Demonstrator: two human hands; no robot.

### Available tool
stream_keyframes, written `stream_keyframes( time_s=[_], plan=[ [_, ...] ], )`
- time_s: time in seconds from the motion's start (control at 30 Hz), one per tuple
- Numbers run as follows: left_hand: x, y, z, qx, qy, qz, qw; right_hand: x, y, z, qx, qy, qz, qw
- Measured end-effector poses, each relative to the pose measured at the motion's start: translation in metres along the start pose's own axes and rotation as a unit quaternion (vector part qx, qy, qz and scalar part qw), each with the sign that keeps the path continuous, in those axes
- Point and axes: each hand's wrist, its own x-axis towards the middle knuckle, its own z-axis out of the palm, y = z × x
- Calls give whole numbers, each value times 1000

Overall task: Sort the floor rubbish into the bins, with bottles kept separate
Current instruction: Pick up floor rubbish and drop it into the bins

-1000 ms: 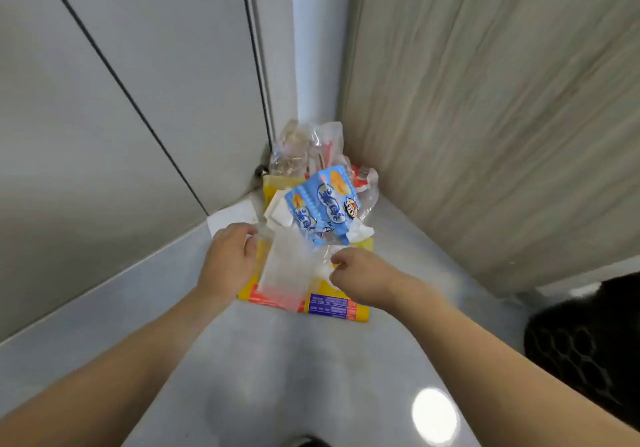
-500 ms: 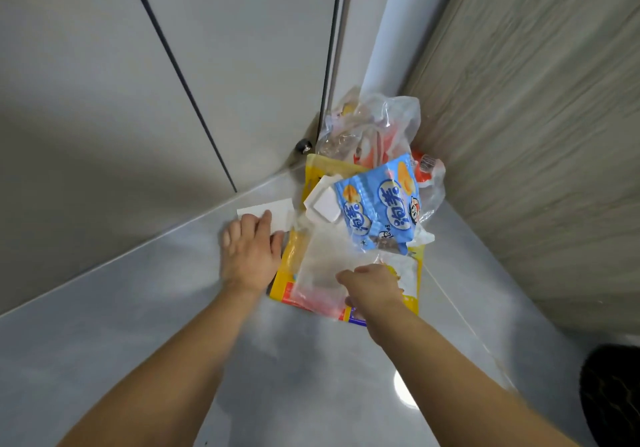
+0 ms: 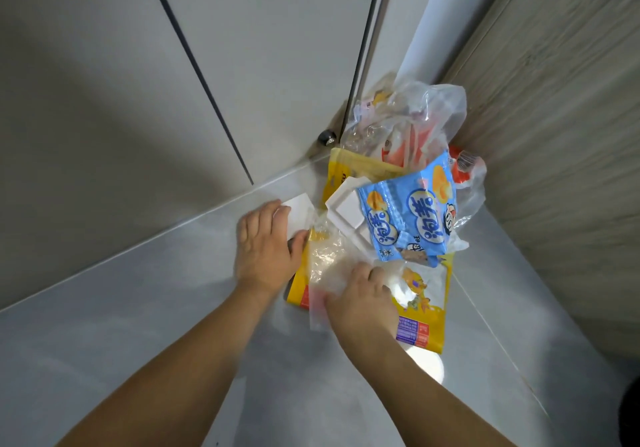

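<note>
Right hand advanced, perhaps gripping crinkled film.

floor: glossy grey tile
blue snack packet: shiny plastic film
right wall: matt wood-grain panel
clear bag: crinkled plastic

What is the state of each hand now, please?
Left hand: open, fingers flat on the white card.
Right hand: fingers curled, gripping the clear plastic bag.

glossy grey tiled floor | pale grey panelled door with dark seams | small round metal door stopper | light wood-grain wall panel
</note>
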Motion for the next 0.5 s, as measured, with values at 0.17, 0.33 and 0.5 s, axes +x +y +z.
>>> stream_keyframes(
  time_s=[0.17, 0.33, 0.5],
  plan=[
    [0, 1, 1, 21, 7, 0, 1000, 6, 3, 8, -21, 5, -1, 1000],
    [-1, 1, 2, 29, 14, -12, 999, 12, 2, 19, -17, 50, 19, 998],
    [-2, 1, 2, 24, 20, -11, 999, 18, 8, 24, 9, 55, 4, 998]
  ],
)
